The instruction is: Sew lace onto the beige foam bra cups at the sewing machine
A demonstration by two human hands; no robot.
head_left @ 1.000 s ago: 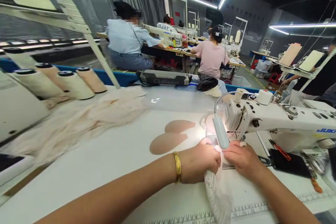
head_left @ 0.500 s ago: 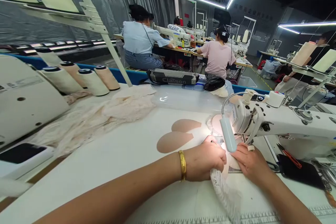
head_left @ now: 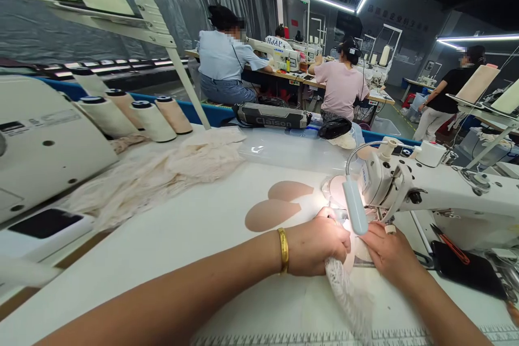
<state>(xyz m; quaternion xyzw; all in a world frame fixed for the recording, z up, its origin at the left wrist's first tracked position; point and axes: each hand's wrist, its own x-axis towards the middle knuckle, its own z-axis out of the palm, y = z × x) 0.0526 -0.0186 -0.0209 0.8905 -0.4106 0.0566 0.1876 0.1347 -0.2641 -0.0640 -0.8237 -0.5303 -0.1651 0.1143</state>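
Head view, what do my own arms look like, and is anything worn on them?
The left forearm and right forearm show no sleeves. A shiny gold-coloured bangle circles the left wrist; the right wrist has none in view. The left grip and right grip are ungloved.

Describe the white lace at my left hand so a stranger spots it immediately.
Find the white sewing machine on the right. Beside its needle end is the left hand with a gold bracelet; a narrow white openwork lace strip trails from that fist toward the camera. Unlike the crumpled cream fabric heap farther left, it touches a hand.
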